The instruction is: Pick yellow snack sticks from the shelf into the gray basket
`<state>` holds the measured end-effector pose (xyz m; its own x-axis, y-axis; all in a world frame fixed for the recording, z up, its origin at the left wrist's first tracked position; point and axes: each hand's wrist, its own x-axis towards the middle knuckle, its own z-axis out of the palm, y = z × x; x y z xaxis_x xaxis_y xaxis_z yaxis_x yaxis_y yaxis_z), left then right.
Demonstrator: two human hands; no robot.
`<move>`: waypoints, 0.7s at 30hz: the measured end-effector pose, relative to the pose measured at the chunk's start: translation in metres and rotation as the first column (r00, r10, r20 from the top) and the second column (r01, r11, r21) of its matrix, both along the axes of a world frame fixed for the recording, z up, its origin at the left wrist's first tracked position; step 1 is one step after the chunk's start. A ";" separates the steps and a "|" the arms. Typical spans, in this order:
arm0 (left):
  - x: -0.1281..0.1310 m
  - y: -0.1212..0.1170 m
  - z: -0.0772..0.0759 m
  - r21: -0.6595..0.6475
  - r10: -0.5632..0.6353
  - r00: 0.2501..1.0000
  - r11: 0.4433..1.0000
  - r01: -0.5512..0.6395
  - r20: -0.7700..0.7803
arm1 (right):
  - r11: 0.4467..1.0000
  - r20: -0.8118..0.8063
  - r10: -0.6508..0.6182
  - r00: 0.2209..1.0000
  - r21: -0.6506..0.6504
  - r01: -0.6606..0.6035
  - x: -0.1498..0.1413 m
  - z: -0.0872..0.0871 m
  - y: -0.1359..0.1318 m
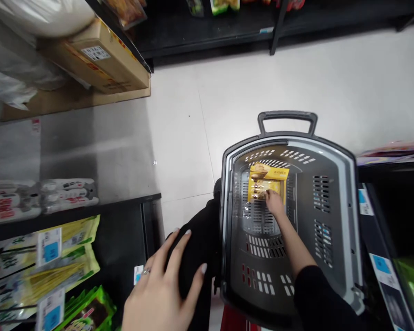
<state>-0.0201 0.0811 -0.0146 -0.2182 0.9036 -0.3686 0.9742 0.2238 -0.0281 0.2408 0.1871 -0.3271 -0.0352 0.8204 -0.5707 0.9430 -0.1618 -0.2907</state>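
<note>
Yellow packet [266,178] inside grey basket [338,197], right of frame centre. Right hand [273,202] reaching in, fingertips pinching packet's lower part. Left hand [160,289], bottom of frame left of centre, fingers spread. Cardboard box [112,59] upper left.

Yellow food packet [266,180] inside a grey shopping basket [303,193].
The packet is a flat, glossy, roughly rectangular pouch, with pale lettering and a golden-brown food picture across its upper part and lighter contents showing lower down; the small print is too blurred to read. It appears sealed, its printed face turned up, its top edge toward the basket's handle end and slightly askew. It sits over the slotted basket floor, though whether it rests flat there cannot be told.
</note>
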 end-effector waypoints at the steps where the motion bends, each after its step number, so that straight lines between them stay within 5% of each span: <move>1: 0.001 0.001 0.000 0.008 0.001 1.000 1.000 -0.001 0.000 | 1.000 -0.019 0.018 1.000 0.001 -0.018 0.006 0.016 -0.006; 6: 0.006 0.003 0.006 0.065 0.021 1.000 0.998 -0.022 0.024 | 0.991 -0.097 -0.046 0.994 0.122 0.058 0.048 0.122 -0.038; 10: 0.011 -0.009 0.013 0.200 -0.108 0.994 0.974 0.110 -0.020 | 0.917 -0.157 -0.071 0.985 0.379 0.126 0.071 0.260 -0.056; 12: 0.018 -0.019 0.013 0.246 -0.296 0.954 0.922 0.297 -0.041 | 0.763 -0.141 -0.084 0.986 0.627 0.155 0.080 0.343 -0.071; 15: 0.030 -0.037 0.008 0.121 -0.648 0.757 0.761 0.638 0.089 | 0.355 -0.062 -0.202 0.977 0.926 0.132 0.107 0.456 -0.105; 17: 0.036 -0.048 0.002 -0.002 -0.693 0.711 0.716 0.698 0.115 | 0.131 -0.012 -0.361 0.933 0.989 0.063 0.138 0.511 -0.123; 19: 0.039 -0.059 -0.006 -0.139 -0.688 0.719 0.706 0.694 0.101 | 0.094 0.040 -0.519 0.854 0.996 0.010 0.176 0.544 -0.129; 21: 0.040 -0.068 -0.019 -0.244 -0.643 0.760 0.726 0.643 0.091 | 0.230 0.146 -0.606 0.782 0.973 -0.003 0.211 0.560 -0.122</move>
<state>0.0198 0.0131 -0.0333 0.3818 0.7061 -0.5963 0.8821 -0.4711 0.0070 0.4520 0.0652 0.2330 0.3260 0.6446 0.6916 0.9190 -0.3876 -0.0719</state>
